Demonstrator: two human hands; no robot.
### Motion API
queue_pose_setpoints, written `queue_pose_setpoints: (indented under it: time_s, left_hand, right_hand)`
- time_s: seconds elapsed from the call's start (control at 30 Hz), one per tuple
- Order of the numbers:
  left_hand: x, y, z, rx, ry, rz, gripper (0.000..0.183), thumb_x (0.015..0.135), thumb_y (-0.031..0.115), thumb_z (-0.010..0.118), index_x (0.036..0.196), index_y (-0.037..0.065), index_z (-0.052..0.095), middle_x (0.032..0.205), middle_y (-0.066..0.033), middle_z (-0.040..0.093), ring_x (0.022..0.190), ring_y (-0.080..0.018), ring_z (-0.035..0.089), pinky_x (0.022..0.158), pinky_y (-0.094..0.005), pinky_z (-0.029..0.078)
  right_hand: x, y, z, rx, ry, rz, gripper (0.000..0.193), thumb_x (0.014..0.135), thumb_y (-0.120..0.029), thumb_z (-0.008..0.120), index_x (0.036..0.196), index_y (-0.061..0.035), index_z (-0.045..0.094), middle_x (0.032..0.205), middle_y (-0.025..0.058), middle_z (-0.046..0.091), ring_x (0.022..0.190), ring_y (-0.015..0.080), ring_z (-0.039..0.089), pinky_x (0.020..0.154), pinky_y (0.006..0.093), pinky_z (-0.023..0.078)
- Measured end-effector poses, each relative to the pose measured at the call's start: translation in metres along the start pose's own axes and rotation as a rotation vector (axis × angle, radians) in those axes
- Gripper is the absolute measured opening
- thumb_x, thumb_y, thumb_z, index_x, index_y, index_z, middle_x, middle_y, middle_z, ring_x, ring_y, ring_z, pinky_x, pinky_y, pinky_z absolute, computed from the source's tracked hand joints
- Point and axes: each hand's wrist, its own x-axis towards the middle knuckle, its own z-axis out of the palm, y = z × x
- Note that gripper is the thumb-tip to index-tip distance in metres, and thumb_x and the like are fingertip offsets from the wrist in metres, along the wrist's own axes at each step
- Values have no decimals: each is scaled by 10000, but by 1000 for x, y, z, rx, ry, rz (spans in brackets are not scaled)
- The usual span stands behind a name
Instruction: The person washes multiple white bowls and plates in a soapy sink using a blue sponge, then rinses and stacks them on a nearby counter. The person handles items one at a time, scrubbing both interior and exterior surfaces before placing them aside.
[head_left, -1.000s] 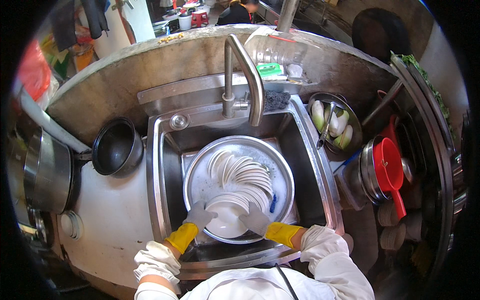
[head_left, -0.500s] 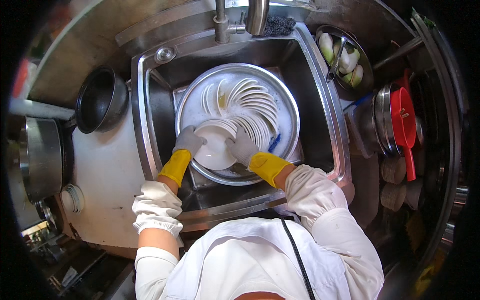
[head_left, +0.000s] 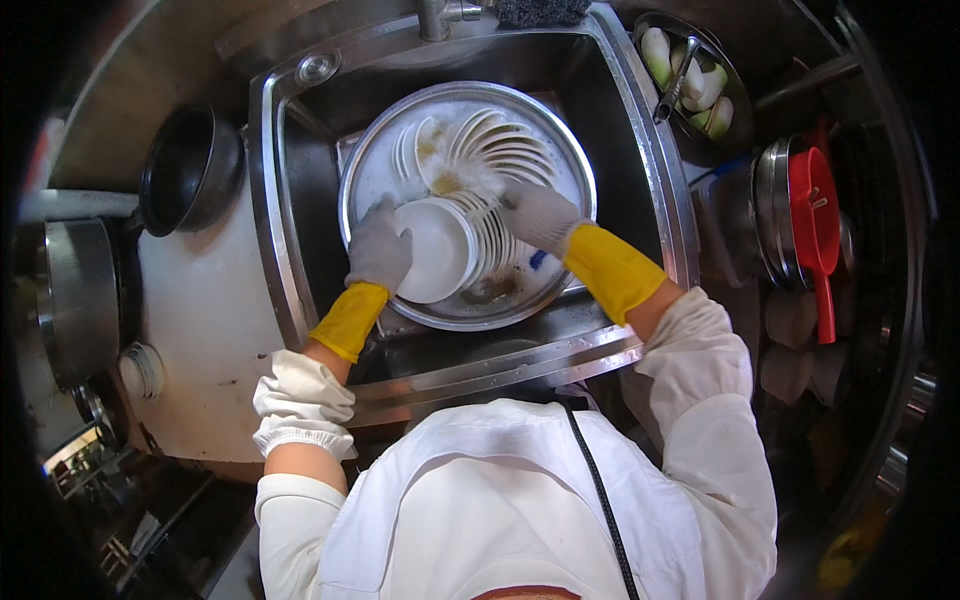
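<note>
In the head view, we grip the left edge of the white plates (head_left: 432, 255) with our left hand (head_left: 380, 247). Our right hand (head_left: 541, 216) meets their right side; we cannot tell its grip. The plates lean overlapping in a sudsy metal basin (head_left: 470, 324) within the sink (head_left: 632, 170).

Over there, plates (head_left: 508, 150) lie in 1 basin (head_left: 465, 324) inside the sink (head_left: 625, 150), some between left hand (head_left: 378, 250) and right hand (head_left: 540, 217), with 1 pot (head_left: 190, 172) left of the sink and, right of it, vegetables (head_left: 710, 86) in a bowl (head_left: 737, 122) beyond a dipper (head_left: 815, 215).
</note>
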Motion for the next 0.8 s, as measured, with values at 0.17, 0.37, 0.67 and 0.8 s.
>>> queue_pose_setpoints:
  time_s: [0.17,0.37,0.67,0.8]
  left_hand:
    - [-37,33,1,-71,-165,285,780,859,372,765,1479,-10,482,1494,-272,504,1363,-439,488,1165,-490,381]
    - [-40,43,32,400,-320,362,904,717,379,805,1509,129,447,1608,-177,351,1371,-381,400,1080,-532,336]
    - [-25,16,85,571,-203,283,541,915,155,590,1441,257,514,1607,-71,364,1382,-355,397,1130,-573,276]
    - [-15,10,85,691,-271,330,545,932,151,570,1461,258,502,1620,-63,352,1400,-341,394,1155,-574,265]
  right_hand:
    - [-44,29,-5,-96,-382,183,441,907,-230,722,1292,-15,696,1212,250,720,1205,348,681,1049,407,523]
    - [-20,37,36,-316,-223,376,465,971,-270,675,1388,-67,638,1365,216,659,1266,381,647,1069,444,521]
    - [15,71,62,-262,-134,447,313,1029,-186,545,1270,-92,722,1355,203,679,1270,342,658,1023,456,543]
    - [38,96,76,-156,-45,452,311,1029,-211,546,1225,-80,748,1305,189,710,1248,353,669,1034,459,536]
